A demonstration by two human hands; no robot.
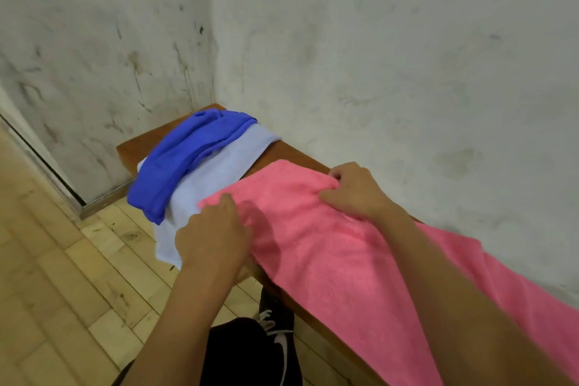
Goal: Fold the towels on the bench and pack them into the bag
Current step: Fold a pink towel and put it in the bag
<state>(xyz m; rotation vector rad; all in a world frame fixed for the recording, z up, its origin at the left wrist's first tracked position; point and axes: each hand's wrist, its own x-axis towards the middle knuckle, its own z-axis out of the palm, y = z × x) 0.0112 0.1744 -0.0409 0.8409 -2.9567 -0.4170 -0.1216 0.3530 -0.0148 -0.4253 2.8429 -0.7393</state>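
Two hands work the far end of a pink towel (344, 247) laid lengthwise along the wooden bench (131, 147). Our left hand (213, 238) sits at the towel's front-left corner, fingers curled down onto the cloth at the bench's floor-side edge; looks like a pinch on that corner but fingertips are hidden, so we can't tell for sure. Our right hand (354, 191) pinches the far-right corner, cloth bunched under curled fingers, close to the wall (407, 56). Towel's near end runs off frame bottom-right; its wall-side edge lies just beside the wall, w/ little room there. Front edge hangs slightly over the bench lip. Beyond the pink towel's far edge, a pale blue towel (225, 163) lies flat, drooping off the front edge, w/ a crumpled dark blue towel (188, 157) on top. Bare wood shows btwn pale towel & wall, and at the bench's far end in the corner. Open room is on the left: light wooden floor (56, 260). Black shoe (279, 332) w/ white laces below the bench edge. No bag in view
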